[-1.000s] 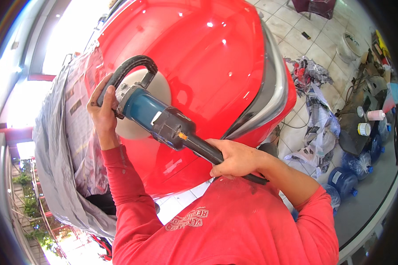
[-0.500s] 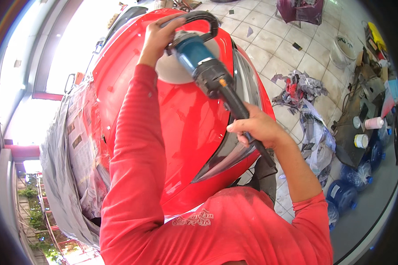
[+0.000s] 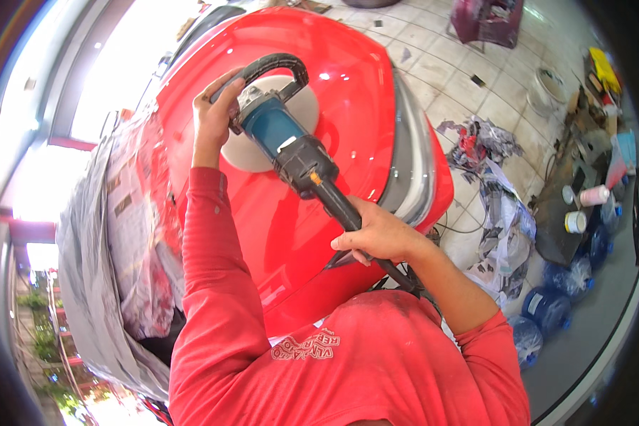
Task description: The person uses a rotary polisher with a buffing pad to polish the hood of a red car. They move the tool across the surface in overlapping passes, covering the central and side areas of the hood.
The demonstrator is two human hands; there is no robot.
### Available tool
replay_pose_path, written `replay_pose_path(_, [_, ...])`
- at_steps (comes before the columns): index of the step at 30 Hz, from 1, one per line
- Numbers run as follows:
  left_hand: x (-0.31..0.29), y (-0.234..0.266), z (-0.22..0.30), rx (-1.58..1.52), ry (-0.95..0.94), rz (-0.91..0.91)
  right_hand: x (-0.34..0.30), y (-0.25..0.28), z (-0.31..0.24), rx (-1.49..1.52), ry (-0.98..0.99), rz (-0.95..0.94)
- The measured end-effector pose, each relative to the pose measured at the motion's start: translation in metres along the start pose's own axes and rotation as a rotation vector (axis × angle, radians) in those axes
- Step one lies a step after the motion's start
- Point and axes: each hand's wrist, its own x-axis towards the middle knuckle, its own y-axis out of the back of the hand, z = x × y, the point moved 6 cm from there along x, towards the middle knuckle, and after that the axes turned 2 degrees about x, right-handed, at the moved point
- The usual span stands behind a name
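A blue and black car polisher (image 3: 273,129) with a round white pad (image 3: 305,106) lies on the glossy red hood (image 3: 355,142) of a car. At the far end, my left hand (image 3: 214,117) is closed round the left side of its black loop handle (image 3: 280,65); the fingertips are partly hidden. Lower down, my right hand (image 3: 380,234) wraps the long rear handle, thumb across the top. The pad appears flat against the paint, partly covered by the machine's body. Right of the hood is the headlight (image 3: 415,156).
Grey sheeting and masking paper (image 3: 96,263) cover the car's left part. Crumpled paper (image 3: 504,227) lies on the tiled floor at right. Beyond are a white bucket (image 3: 547,91), blue water jugs (image 3: 547,309), a pink bottle (image 3: 594,196) and a purple panel (image 3: 486,21).
The polisher has moved left and nearer to me across the hood, both hands moving with it. More of the headlight shows. Both hands keep their hold.
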Motion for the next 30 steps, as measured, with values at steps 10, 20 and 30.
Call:
replay_pose_path(10, [-0.205, 0.212, -0.016, 0.049, 0.115, 0.408, 0.015, -0.139, 0.047, -0.177, -0.121, -0.303])
replay_pose_path(20, [-0.194, 0.187, 0.025, 0.411, 0.089, 0.577, -0.006, -0.118, 0.008, -0.534, 0.369, -0.138])
replay_pose_path(30, [0.024, -0.037, -0.011, 0.248, -0.126, 0.456, -0.021, 0.070, -0.066, -0.393, 0.061, 0.237])
